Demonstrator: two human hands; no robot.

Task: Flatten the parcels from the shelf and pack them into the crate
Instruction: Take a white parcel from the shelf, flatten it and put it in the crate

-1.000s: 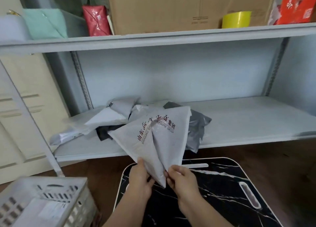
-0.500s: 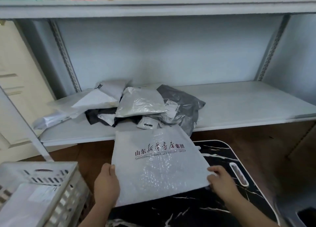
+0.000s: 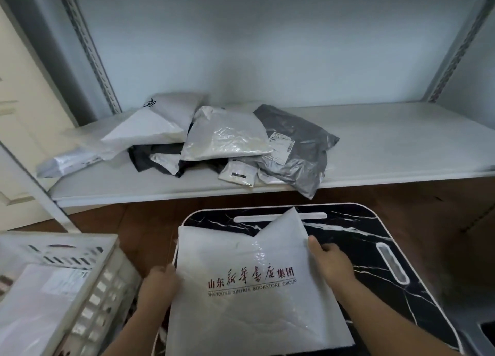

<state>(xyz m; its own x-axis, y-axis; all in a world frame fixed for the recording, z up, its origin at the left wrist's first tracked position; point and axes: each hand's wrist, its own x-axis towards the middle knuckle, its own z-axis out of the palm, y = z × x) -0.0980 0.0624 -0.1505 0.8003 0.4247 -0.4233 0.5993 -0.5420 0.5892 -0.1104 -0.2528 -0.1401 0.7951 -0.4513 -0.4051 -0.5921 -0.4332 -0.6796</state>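
A white parcel bag (image 3: 249, 283) with red and black bookstore lettering lies spread on the black marble-patterned board (image 3: 369, 237). My left hand (image 3: 158, 288) grips its left edge. My right hand (image 3: 330, 262) holds its right edge near the upper corner, where a pointed flap sticks up. Several more parcels (image 3: 227, 138), white, silver and dark grey, lie piled on the grey shelf (image 3: 388, 146) behind. The white slotted crate (image 3: 80, 283) stands at lower left with a flat white parcel (image 3: 40, 302) inside.
The shelf's right half is bare. Perforated shelf uprights (image 3: 88, 50) rise at left and right. A cream cabinet door (image 3: 16, 120) stands at far left. Brown floor (image 3: 134, 221) shows between shelf and board.
The bag went from a folded triangle held up in front of the shelf to lying spread flat on the board, nearer to me. My hands moved apart to its side edges.
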